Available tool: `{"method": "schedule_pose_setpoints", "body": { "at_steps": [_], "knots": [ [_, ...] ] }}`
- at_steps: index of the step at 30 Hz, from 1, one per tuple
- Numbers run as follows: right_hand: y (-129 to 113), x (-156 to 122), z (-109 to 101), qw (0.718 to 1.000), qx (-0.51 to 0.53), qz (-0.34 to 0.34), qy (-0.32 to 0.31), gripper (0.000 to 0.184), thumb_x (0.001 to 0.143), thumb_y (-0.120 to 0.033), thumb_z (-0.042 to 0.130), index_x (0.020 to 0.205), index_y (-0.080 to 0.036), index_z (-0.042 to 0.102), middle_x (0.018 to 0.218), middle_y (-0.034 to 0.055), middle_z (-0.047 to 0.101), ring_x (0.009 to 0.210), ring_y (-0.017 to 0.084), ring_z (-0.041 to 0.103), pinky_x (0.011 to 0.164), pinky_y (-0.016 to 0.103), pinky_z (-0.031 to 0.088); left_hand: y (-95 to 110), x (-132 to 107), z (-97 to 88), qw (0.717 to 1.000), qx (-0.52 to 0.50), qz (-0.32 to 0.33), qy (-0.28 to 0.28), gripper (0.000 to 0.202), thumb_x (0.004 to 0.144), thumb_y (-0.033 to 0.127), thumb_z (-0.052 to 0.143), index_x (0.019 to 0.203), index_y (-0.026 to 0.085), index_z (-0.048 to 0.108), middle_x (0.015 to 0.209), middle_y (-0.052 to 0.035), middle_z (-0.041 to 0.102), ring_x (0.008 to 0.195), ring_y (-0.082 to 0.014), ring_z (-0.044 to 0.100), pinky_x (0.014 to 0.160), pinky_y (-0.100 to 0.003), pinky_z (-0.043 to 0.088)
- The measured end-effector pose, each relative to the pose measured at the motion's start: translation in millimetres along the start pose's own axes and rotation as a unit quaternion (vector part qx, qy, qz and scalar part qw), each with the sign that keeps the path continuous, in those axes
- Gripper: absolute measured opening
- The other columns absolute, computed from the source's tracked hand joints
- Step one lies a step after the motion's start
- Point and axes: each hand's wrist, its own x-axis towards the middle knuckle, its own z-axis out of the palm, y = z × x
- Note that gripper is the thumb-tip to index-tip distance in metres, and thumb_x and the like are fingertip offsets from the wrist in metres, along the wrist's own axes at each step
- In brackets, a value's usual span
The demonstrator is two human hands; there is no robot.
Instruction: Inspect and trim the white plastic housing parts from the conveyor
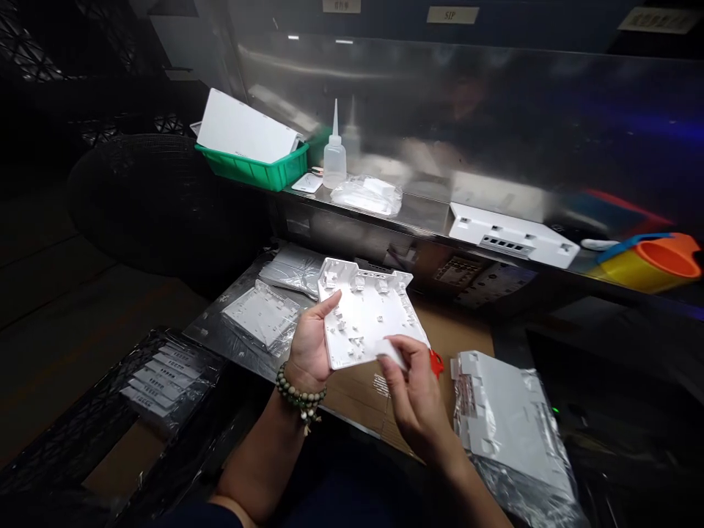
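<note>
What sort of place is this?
Probably a factory workstation, judging by plastic-wrapped white panels, the nozzle bottle on the metal shelf, and the molded white part in the left hand.

White housing: brightest zone, floor of it nearly washed out.
Steel panel: dull sheen, smeared reflections, 2 short bright glints near its top edge, violet-blue glow far right.
Round mesh: sunk in shadow, left side near black.
Plastic wrap: glare streaks.
Yellow-orange container: blurred, stretched toward the right edge.
Right-hand label: smeared, unreadable.
</note>
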Motion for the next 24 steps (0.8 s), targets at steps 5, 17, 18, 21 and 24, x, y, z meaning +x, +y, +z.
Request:
{"method": "schedule_pose_setpoints", "body": {
  "at_steps": [5,17,18,21,24],
  "knots": [
    [-19,6,18,0.987,-0.025,-0.156,-0.032,0.020,0.095,-0.014,0.066,0.112,-0.023,0.066,0.112,0.0079,0.064,0.105,0.021,0.064,0.089,0.035,0.056,-5,-1,2.7,0.999,-0.019,-0.046,-0.013,0.057,0.102,0.036,0.045,0.148,0.005,0.050,0.128,-0.0228,0.071,0.116,-0.0373,0.070,0.112,-0.056,0.046],
    [-24,3,19,0.979,-0.081,-0.183,-0.030,0.022,0.094,-0.011,0.068,0.113,-0.021,0.068,0.103,0.0074,0.067,0.095,0.020,0.064,0.082,0.037,0.053,-3,-4,-4.4,0.998,-0.043,-0.044,-0.005,0.058,0.102,0.038,0.046,0.152,0.007,0.047,0.133,-0.0227,0.069,0.121,-0.0379,0.068,0.115,-0.057,0.043],
    [-25,3,20,0.979,-0.087,-0.182,-0.035,0.022,0.094,-0.011,0.067,0.113,-0.021,0.068,0.104,0.0076,0.067,0.095,0.020,0.064,0.082,0.037,0.053,-3,-5,-4.3,0.998,-0.040,-0.039,-0.007,0.058,0.102,0.037,0.046,0.152,0.007,0.046,0.134,-0.0225,0.068,0.121,-0.0378,0.068,0.115,-0.057,0.043],
    [-22,3,16,0.979,-0.105,-0.165,-0.056,0.018,0.095,-0.014,0.067,0.111,-0.021,0.069,0.103,0.0071,0.067,0.095,0.021,0.064,0.083,0.038,0.053,-1,-5,-8.5,0.999,-0.031,-0.010,-0.016,0.059,0.102,0.036,0.047,0.154,0.008,0.043,0.136,-0.0228,0.067,0.123,-0.0387,0.066,0.116,-0.059,0.041],
    [-7,7,-2,0.989,-0.090,-0.116,-0.024,0.015,0.095,-0.016,0.067,0.107,-0.023,0.071,0.105,0.0059,0.065,0.096,0.019,0.065,0.082,0.035,0.056,6,-3,-19.4,0.999,-0.026,0.009,-0.036,0.062,0.102,0.035,0.047,0.157,0.008,0.038,0.140,-0.0229,0.065,0.129,-0.0398,0.062,0.118,-0.062,0.038]
  ]
}}
